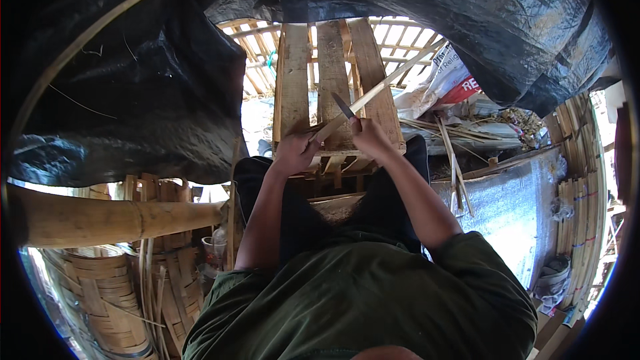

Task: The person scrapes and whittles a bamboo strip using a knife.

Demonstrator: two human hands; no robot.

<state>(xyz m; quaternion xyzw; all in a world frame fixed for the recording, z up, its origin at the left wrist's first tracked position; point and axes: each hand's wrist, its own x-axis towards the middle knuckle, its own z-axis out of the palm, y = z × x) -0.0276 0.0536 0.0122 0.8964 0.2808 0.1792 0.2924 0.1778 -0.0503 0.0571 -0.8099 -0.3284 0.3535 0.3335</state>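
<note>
My left hand (295, 153) is closed round the lower end of a long, pale bamboo strip (387, 83), which slants up and to the right. In my right hand (371, 137) is a knife (343, 106), its dark blade pointing up and to the left across the strip. The handle is mostly hidden by my fingers. Blade and strip overlap in view, but I cannot tell whether they touch. Under both hands stands a slatted wooden bench (331, 47) made of rough planks, its near end in front of my knees.
Black plastic sheeting (533, 20) hangs overhead and on the left. A thick bamboo pole (120, 217) crosses at left above woven bamboo baskets (100, 293). Thin bamboo sticks (455, 167), a white-and-red sack (443, 80) and a pale sheet (510, 203) lie to the right.
</note>
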